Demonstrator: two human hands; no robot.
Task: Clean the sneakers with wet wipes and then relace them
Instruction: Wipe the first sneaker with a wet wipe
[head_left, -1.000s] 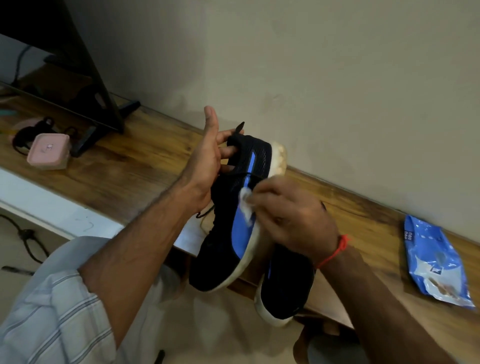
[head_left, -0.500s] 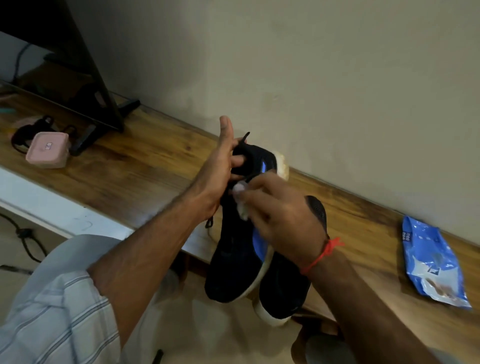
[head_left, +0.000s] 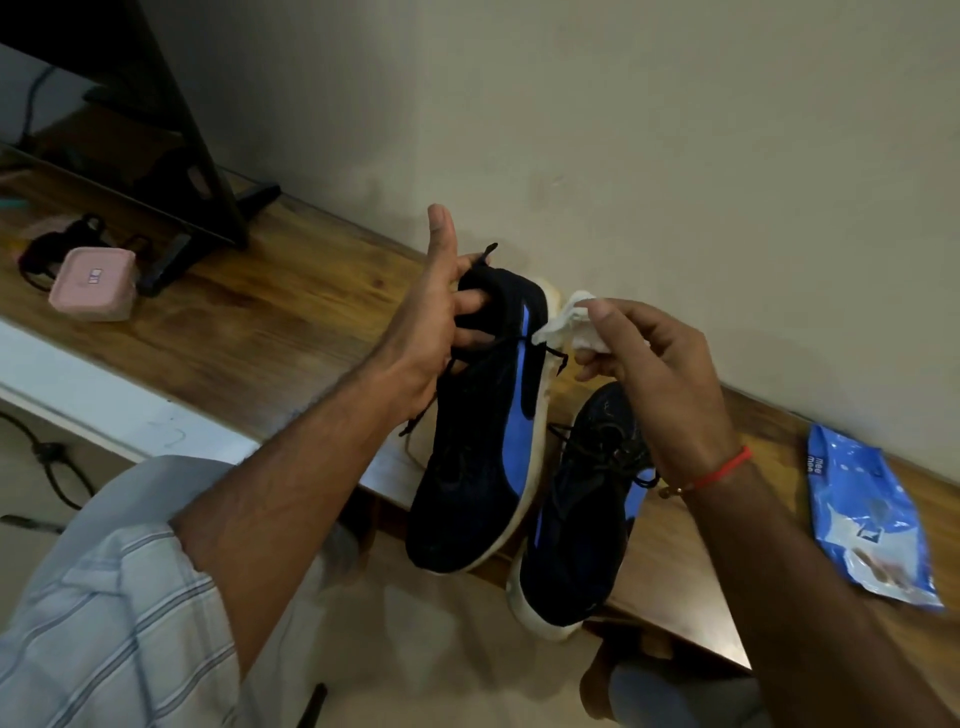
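Left hand (head_left: 434, 322) grips the raised sneaker (head_left: 480, 415) by its heel; right hand (head_left: 649, 374), at three o'clock, pinches a wipe (head_left: 569, 322) touching its sole.

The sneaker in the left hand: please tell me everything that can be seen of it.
The held sneaker is black knit-looking fabric with a blue side stripe and a pale, soiled sole edge. It hangs in the air, heel up and toe down, above the wooden shelf's front edge. The left hand grips its heel collar, some fingers inside the opening. Black laces hang loose. The white wipe touches its heel edge.
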